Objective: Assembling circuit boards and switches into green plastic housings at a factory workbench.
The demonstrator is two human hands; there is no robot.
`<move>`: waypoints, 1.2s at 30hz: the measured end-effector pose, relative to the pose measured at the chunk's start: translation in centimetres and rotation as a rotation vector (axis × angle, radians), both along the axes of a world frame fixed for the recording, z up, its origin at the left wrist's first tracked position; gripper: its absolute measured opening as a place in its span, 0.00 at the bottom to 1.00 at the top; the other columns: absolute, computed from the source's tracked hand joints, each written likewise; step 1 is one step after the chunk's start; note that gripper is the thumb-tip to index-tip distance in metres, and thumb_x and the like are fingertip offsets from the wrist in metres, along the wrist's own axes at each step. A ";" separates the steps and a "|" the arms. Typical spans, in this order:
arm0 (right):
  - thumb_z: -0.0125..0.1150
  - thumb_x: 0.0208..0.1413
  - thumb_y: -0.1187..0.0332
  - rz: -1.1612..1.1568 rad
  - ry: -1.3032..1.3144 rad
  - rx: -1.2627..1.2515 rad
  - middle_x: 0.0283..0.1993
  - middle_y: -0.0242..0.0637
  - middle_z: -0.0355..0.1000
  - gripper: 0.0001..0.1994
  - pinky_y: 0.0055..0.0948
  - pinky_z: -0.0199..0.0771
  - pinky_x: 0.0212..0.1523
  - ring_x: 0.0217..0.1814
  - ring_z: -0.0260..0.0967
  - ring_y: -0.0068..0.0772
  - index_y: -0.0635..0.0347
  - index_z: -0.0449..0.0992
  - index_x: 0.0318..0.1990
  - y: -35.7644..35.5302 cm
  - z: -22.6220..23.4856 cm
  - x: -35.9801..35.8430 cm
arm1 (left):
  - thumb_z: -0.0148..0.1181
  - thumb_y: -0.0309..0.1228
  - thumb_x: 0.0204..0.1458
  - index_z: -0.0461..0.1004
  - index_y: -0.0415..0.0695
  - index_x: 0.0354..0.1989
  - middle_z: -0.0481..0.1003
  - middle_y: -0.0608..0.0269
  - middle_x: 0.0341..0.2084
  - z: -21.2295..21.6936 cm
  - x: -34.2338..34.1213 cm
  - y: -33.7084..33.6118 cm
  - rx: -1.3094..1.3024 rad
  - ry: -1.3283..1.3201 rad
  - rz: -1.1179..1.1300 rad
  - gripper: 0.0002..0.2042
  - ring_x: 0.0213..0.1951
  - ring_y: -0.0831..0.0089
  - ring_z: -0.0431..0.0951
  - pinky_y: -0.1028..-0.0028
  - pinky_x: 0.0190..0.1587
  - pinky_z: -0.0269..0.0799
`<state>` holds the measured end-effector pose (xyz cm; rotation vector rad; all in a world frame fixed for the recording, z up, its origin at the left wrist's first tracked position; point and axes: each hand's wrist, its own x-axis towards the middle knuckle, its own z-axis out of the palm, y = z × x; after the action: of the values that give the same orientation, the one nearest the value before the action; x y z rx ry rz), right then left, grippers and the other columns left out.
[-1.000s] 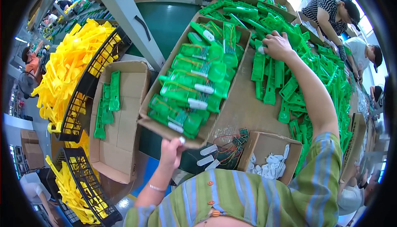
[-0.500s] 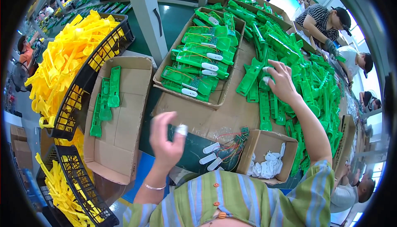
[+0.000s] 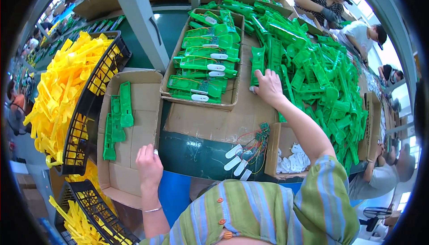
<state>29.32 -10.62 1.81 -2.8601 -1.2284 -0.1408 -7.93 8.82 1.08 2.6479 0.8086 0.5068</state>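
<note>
Head view. Left hand (image 3: 149, 164) at the right rim of a shallow cardboard box (image 3: 147, 94), fingers curled over the edge, grip clenched on a small white piece that barely shows at the fingertips; what it is, impossible to tell. Inside that box, near its left wall: a few flat green plastic parts (image 3: 117, 119) lying lengthwise, well apart from the hand.

Right hand (image 3: 268, 87) stretched forward, palm down on the cardboard-covered counter (image 3: 214, 122), fingertips touching the lower end of a long green plastic piece (image 3: 258, 64) at the edge of a large heap of green parts (image 3: 321, 75). Grip released, fingers spread, nothing enclosed.

Between the two hands: a cardboard tray (image 3: 232, 62) packed with green assemblies (image 3: 201, 64) carrying white tabs and thin wires.

Close to the torso: white oblong parts (image 3: 237, 160) beside a bundle of coloured wires with small circuit boards (image 3: 257, 138); just to the right, a small box of white pieces (image 3: 292, 158).

Far left: black wire baskets (image 3: 91, 106) piled with yellow plastic parts (image 3: 58, 88). Other people at the upper right and lower right.
</note>
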 end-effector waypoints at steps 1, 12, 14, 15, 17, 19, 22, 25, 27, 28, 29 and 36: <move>0.65 0.40 0.62 0.007 -0.050 0.040 0.37 0.49 0.64 0.25 0.41 0.65 0.42 0.42 0.63 0.51 0.57 0.63 0.47 -0.3 -0.3 0.1 | 0.49 0.17 0.40 0.69 0.32 0.36 0.69 0.48 0.31 0.3 0.1 -0.1 0.049 -0.028 -0.002 0.12 0.35 0.52 0.68 0.61 0.37 0.66; 0.66 0.43 0.60 0.140 1.145 0.874 0.30 0.28 0.63 0.21 0.22 0.62 0.31 0.31 0.60 0.17 0.59 0.63 0.40 -9.3 6.2 -6.2 | 0.53 0.28 0.48 0.65 0.37 0.49 0.67 0.51 0.43 3.1 6.3 -8.9 -0.179 -0.479 -0.278 0.18 0.45 0.57 0.68 0.65 0.49 0.64; 0.62 0.46 0.53 0.289 1.614 1.193 0.33 0.32 0.64 0.24 0.25 0.64 0.33 0.32 0.61 0.22 0.60 0.62 0.42 -11.8 6.6 -9.2 | 0.55 0.30 0.47 0.63 0.37 0.51 0.66 0.50 0.45 3.6 8.9 -10.4 -0.049 -0.542 -0.335 0.21 0.47 0.56 0.67 0.64 0.50 0.63; 0.58 0.49 0.51 0.361 1.789 1.320 0.35 0.35 0.65 0.24 0.28 0.66 0.34 0.34 0.63 0.28 0.61 0.62 0.43 -13.3 6.3 -10.5 | 0.57 0.32 0.47 0.61 0.38 0.54 0.65 0.50 0.47 4.0 10.6 -11.4 0.082 -0.602 -0.391 0.24 0.50 0.55 0.65 0.64 0.52 0.61; 0.47 0.54 0.46 0.156 2.004 1.402 0.29 0.36 0.63 0.25 0.27 0.60 0.27 0.27 0.60 0.30 0.62 0.63 0.44 -16.1 4.9 -12.8 | 0.61 0.33 0.43 0.57 0.40 0.57 0.62 0.49 0.51 5.6 12.9 -13.6 0.139 -0.545 -0.560 0.31 0.54 0.51 0.61 0.62 0.54 0.58; 0.44 0.54 0.44 0.327 2.356 1.243 0.24 0.35 0.61 0.27 0.25 0.57 0.25 0.24 0.56 0.28 0.61 0.63 0.46 -17.5 4.0 -14.1 | 0.61 0.30 0.41 0.57 0.39 0.57 0.64 0.49 0.50 8.5 13.9 -16.1 0.252 -0.443 -0.729 0.31 0.53 0.52 0.63 0.61 0.54 0.59; 0.45 0.54 0.44 0.217 2.434 1.346 0.24 0.33 0.59 0.26 0.23 0.55 0.25 0.23 0.54 0.26 0.59 0.63 0.45 -19.1 3.1 -16.0 | 0.61 0.27 0.38 0.58 0.39 0.55 0.68 0.49 0.46 8.3 14.3 -17.2 0.113 -0.152 -0.938 0.32 0.50 0.54 0.67 0.62 0.51 0.63; 0.53 0.53 0.49 0.076 2.208 1.490 0.26 0.34 0.60 0.22 0.25 0.58 0.26 0.27 0.58 0.27 0.60 0.63 0.44 -21.0 2.8 -14.7 | 0.63 0.27 0.35 0.60 0.40 0.52 0.73 0.50 0.36 7.0 14.1 -17.3 -0.123 -0.026 -0.923 0.31 0.40 0.56 0.74 0.66 0.43 0.70; 0.61 0.48 0.59 -0.231 0.962 0.869 0.30 0.38 0.63 0.20 0.31 0.65 0.32 0.32 0.64 0.34 0.61 0.65 0.42 -22.7 1.1 -13.0 | 0.64 0.29 0.34 0.59 0.41 0.52 0.73 0.49 0.34 7.5 13.8 -17.5 -0.579 0.097 -0.674 0.32 0.39 0.54 0.74 0.66 0.42 0.70; 0.61 0.48 0.59 -0.214 0.966 0.872 0.30 0.38 0.63 0.20 0.31 0.65 0.32 0.32 0.64 0.34 0.61 0.65 0.42 -23.0 1.1 -13.0 | 0.67 0.30 0.34 0.56 0.42 0.55 0.73 0.51 0.35 6.3 13.7 -17.1 -0.686 0.077 -0.627 0.36 0.39 0.58 0.74 0.68 0.44 0.69; 0.63 0.44 0.64 -0.155 0.577 0.590 0.32 0.40 0.64 0.19 0.35 0.67 0.35 0.34 0.66 0.39 0.62 0.66 0.41 -23.3 1.0 -13.8 | 0.67 0.30 0.34 0.56 0.42 0.55 0.73 0.51 0.35 5.9 13.7 -17.0 -0.680 0.084 -0.623 0.36 0.39 0.58 0.74 0.68 0.44 0.69; 0.59 0.38 0.75 -0.021 0.481 0.186 0.33 0.47 0.68 0.12 0.42 0.69 0.37 0.37 0.67 0.51 0.61 0.70 0.35 -20.5 -1.3 -14.1 | 0.67 0.26 0.34 0.49 0.40 0.60 0.67 0.56 0.46 6.9 13.0 -16.6 -1.038 0.001 -0.600 0.43 0.47 0.68 0.68 0.71 0.50 0.64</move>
<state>15.24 -31.12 0.47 -2.5327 -1.0245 0.3881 5.07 -7.76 8.02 1.7507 0.1348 -0.0876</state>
